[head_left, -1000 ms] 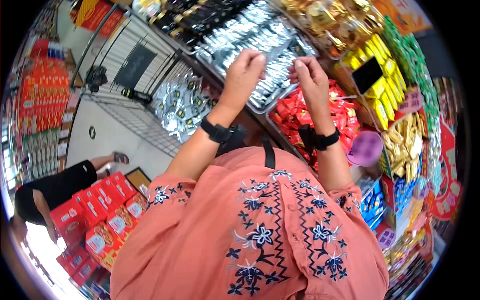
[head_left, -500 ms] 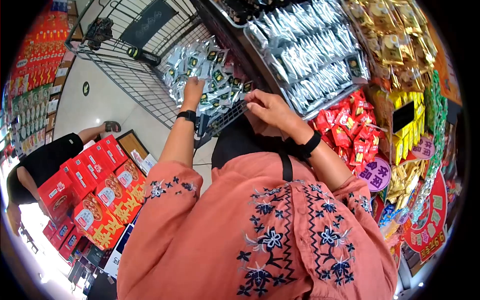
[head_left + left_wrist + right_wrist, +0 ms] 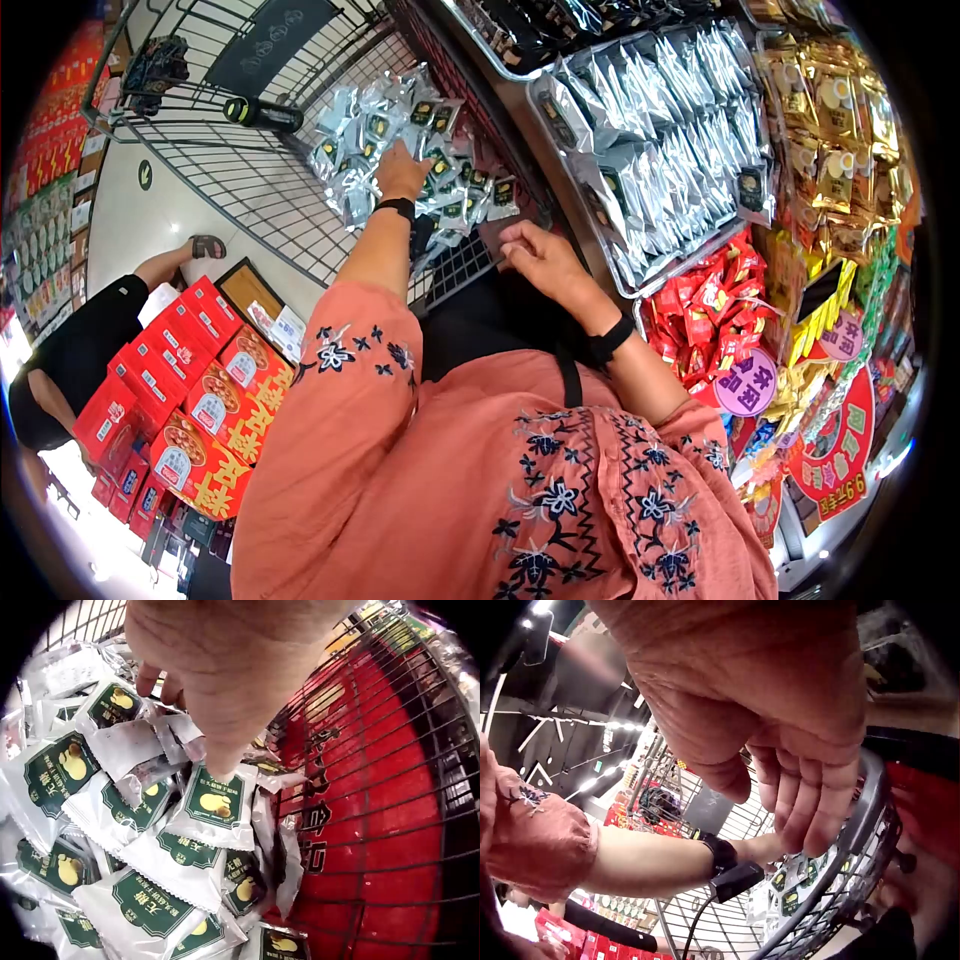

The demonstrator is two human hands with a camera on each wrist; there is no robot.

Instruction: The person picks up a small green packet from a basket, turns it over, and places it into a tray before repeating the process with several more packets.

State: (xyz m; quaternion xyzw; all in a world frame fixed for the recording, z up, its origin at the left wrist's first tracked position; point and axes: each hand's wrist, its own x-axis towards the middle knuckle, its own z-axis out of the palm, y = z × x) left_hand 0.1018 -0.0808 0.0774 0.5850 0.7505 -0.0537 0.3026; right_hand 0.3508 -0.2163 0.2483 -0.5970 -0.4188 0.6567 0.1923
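Observation:
My left hand (image 3: 403,176) is down in the cart, on a heap of silver packets (image 3: 375,125) with dark green labels. In the left wrist view, the thumb (image 3: 221,761) touches a green-labelled packet (image 3: 214,804). The other fingertips lie apart from it over the pile, partly hidden behind the hand; whether they pinch a packet I cannot tell. Near the cart's close corner hovers my right hand (image 3: 545,262), fingers loosely bent and holding nothing. In the right wrist view its fingers overlap the cart's dark rim (image 3: 866,802). Beside the cart, a metal tray (image 3: 622,283) holds rows of upright silver packets (image 3: 670,130).
Red-wrapped packets (image 3: 705,305) fill the bin right of the tray, with gold packets (image 3: 835,150) beyond. A dark bottle-like item (image 3: 262,114) lies in the cart. Stacked red boxes (image 3: 170,360) stand at left, near a person in black (image 3: 85,350).
Both hands have come left from the tray. The left hand has gone down among the packets in the cart; the right has stopped by the cart's corner. The view has swung toward the cart.

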